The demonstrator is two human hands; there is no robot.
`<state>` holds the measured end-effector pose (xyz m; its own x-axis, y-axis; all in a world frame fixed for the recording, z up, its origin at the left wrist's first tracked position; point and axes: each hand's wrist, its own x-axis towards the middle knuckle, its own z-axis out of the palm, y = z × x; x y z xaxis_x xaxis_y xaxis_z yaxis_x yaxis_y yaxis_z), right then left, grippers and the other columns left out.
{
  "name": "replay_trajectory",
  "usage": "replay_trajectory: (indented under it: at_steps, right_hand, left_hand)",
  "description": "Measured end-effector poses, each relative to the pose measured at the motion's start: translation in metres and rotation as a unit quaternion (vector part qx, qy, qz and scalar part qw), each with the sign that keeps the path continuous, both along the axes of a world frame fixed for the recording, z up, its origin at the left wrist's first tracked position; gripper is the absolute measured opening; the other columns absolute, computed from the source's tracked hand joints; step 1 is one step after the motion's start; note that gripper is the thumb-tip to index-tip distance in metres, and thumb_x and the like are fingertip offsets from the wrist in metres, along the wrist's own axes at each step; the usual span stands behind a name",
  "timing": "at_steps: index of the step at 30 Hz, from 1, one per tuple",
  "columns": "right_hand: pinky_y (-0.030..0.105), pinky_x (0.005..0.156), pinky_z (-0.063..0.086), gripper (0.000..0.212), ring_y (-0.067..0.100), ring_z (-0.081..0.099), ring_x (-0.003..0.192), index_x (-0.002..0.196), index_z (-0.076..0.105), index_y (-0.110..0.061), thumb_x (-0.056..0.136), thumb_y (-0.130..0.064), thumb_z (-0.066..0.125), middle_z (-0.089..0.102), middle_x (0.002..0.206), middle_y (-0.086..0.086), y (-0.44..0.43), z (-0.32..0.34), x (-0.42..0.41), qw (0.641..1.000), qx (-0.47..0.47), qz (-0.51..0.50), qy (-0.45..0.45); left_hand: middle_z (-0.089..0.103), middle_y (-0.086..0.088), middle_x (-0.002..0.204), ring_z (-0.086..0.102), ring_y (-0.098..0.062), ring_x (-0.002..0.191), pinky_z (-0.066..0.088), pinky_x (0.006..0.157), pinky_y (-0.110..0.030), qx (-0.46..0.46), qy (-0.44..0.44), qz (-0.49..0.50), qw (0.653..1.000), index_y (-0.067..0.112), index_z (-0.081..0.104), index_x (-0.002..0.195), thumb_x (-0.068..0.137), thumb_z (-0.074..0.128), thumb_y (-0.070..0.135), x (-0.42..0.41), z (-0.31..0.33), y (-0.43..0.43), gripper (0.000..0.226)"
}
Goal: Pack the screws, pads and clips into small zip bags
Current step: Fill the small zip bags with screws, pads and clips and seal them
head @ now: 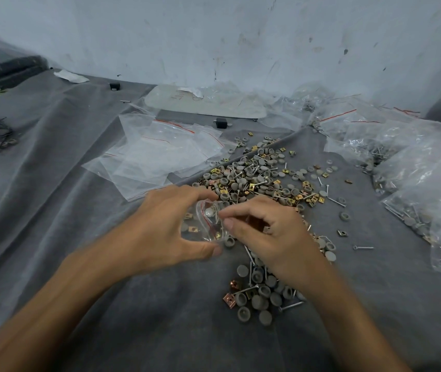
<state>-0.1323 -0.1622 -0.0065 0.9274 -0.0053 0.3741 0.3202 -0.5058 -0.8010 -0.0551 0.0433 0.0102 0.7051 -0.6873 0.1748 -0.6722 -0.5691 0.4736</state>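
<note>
The left hand (165, 229) cradled a small zip bag (206, 224), thumb curled under its near edge and fingers arched over the far edge. That grip probably served to keep the mouth bowed open toward the other hand. A few brass clips (194, 230) already showed through the plastic near the left palm.

The right hand (267, 232) met the bag at its mouth with thumb and forefinger pressed together and the other fingers curled beneath. They appeared to pinch the lip of the bag. Motion blur left it unclear whether a small part was also between them.

The bag hung just above the grey cloth surface (106, 304), right at the edge of the loose stock, so each pick needed only a short reach. Grey pads (258, 302) and screws (292, 306) lay directly beneath the right wrist. The larger mixed heap (262, 178) spread just beyond both sets of fingertips.

A sheaf of empty zip bags (155, 154) lay beyond the left hand, on the side that would take up the next one. Filled bags (415, 167) were banked well off to the right of the right hand, clear of the sorting area.

Judging by how little was inside, this bag was early in its filling and not yet ready to seal.
</note>
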Motion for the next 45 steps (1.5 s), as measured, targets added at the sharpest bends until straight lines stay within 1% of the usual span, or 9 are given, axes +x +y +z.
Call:
replay_trajectory:
  at_steps: [6, 10, 14, 17, 22, 33, 38, 42, 45]
  right_hand:
    - [0.016, 0.056, 0.042, 0.011, -0.001, 0.057, 0.062, 0.092, 0.073, -0.034, 0.097, -0.026, 0.066, 0.068, 0.075, -0.011, -0.018, 0.002, -0.008, 0.994, -0.032, -0.007, 0.1]
    - [0.015, 0.067, 0.049, 0.002, 0.0, 0.066, 0.079, 0.091, 0.074, -0.029, 0.09, -0.03, 0.075, 0.07, 0.088, -0.015, -0.011, -0.001, -0.016, 0.96, -0.173, 0.106, 0.191]
    - [0.024, 0.054, 0.057, 0.021, 0.01, 0.07, 0.061, 0.097, 0.07, -0.025, 0.082, -0.032, 0.083, 0.057, 0.103, -0.013, -0.002, -0.003, -0.024, 0.931, -0.194, 0.142, 0.274]
    - [0.024, 0.056, 0.058, 0.012, 0.01, 0.07, 0.065, 0.097, 0.068, -0.027, 0.088, -0.028, 0.076, 0.052, 0.105, -0.015, -0.002, -0.005, -0.025, 0.931, -0.23, 0.129, 0.254]
    - [0.028, 0.082, 0.049, 0.009, 0.004, 0.057, 0.091, 0.097, 0.065, -0.029, 0.088, -0.031, 0.065, 0.059, 0.098, -0.015, 0.002, -0.009, -0.016, 0.93, -0.336, 0.066, 0.133]
    - [0.021, 0.066, 0.047, 0.014, 0.005, 0.059, 0.081, 0.092, 0.057, -0.03, 0.085, -0.03, 0.069, 0.062, 0.083, -0.015, -0.003, -0.019, -0.005, 0.962, -0.244, -0.009, 0.121]
    - [0.018, 0.071, 0.055, 0.017, 0.0, 0.068, 0.085, 0.109, 0.07, -0.035, 0.096, -0.026, 0.067, 0.071, 0.091, -0.019, -0.026, -0.011, -0.004, 0.989, -0.075, -0.068, 0.105]
    - [0.032, 0.071, 0.06, 0.019, 0.014, 0.072, 0.083, 0.113, 0.071, -0.027, 0.099, -0.016, 0.064, 0.075, 0.098, -0.003, -0.031, -0.007, -0.004, 0.986, 0.1, -0.057, 0.124]
    - [0.035, 0.077, 0.062, 0.018, 0.018, 0.073, 0.087, 0.11, 0.072, -0.022, 0.099, -0.01, 0.063, 0.076, 0.099, 0.002, -0.032, -0.009, -0.003, 0.981, 0.129, -0.058, 0.131]
  left_hand:
    - [0.047, 0.024, 0.139, 0.033, 0.004, 0.127, 0.025, 0.103, -0.022, 0.013, -0.006, 0.004, 1.0, 0.045, 0.043, 0.141, 0.07, 0.073, 0.071, 0.0, 0.0, -0.001, 0.082]
    - [0.048, 0.023, 0.14, 0.033, 0.004, 0.128, 0.024, 0.106, -0.021, 0.009, -0.008, 0.001, 1.0, 0.044, 0.044, 0.14, 0.071, 0.075, 0.067, 0.0, 0.001, -0.001, 0.08]
    - [0.046, 0.026, 0.136, 0.032, 0.007, 0.125, 0.026, 0.108, -0.023, 0.006, -0.005, -0.003, 1.0, 0.044, 0.043, 0.141, 0.071, 0.073, 0.069, -0.001, 0.002, 0.0, 0.08]
    - [0.045, 0.027, 0.136, 0.032, 0.006, 0.127, 0.026, 0.108, -0.023, 0.005, -0.002, -0.003, 1.0, 0.044, 0.043, 0.141, 0.072, 0.073, 0.069, -0.001, 0.002, 0.0, 0.08]
    - [0.041, 0.031, 0.131, 0.029, 0.008, 0.123, 0.023, 0.106, -0.021, 0.008, -0.003, -0.001, 1.0, 0.045, 0.042, 0.14, 0.073, 0.075, 0.066, -0.001, 0.002, -0.001, 0.078]
    - [0.042, 0.03, 0.131, 0.029, 0.011, 0.121, 0.025, 0.105, -0.021, -0.004, 0.002, 0.002, 1.0, 0.047, 0.043, 0.139, 0.071, 0.076, 0.067, 0.0, 0.001, 0.0, 0.078]
    - [0.043, 0.029, 0.135, 0.031, 0.004, 0.129, 0.027, 0.107, -0.025, 0.005, 0.005, 0.002, 1.0, 0.049, 0.04, 0.14, 0.072, 0.074, 0.071, 0.001, -0.001, 0.001, 0.079]
    - [0.044, 0.027, 0.138, 0.031, 0.002, 0.13, 0.029, 0.11, -0.029, 0.006, 0.015, 0.006, 1.0, 0.051, 0.04, 0.139, 0.071, 0.073, 0.072, 0.001, -0.002, 0.001, 0.079]
    - [0.044, 0.027, 0.137, 0.03, 0.005, 0.126, 0.028, 0.107, -0.027, 0.005, 0.016, 0.004, 1.0, 0.05, 0.041, 0.139, 0.071, 0.072, 0.073, 0.001, -0.002, 0.001, 0.079]
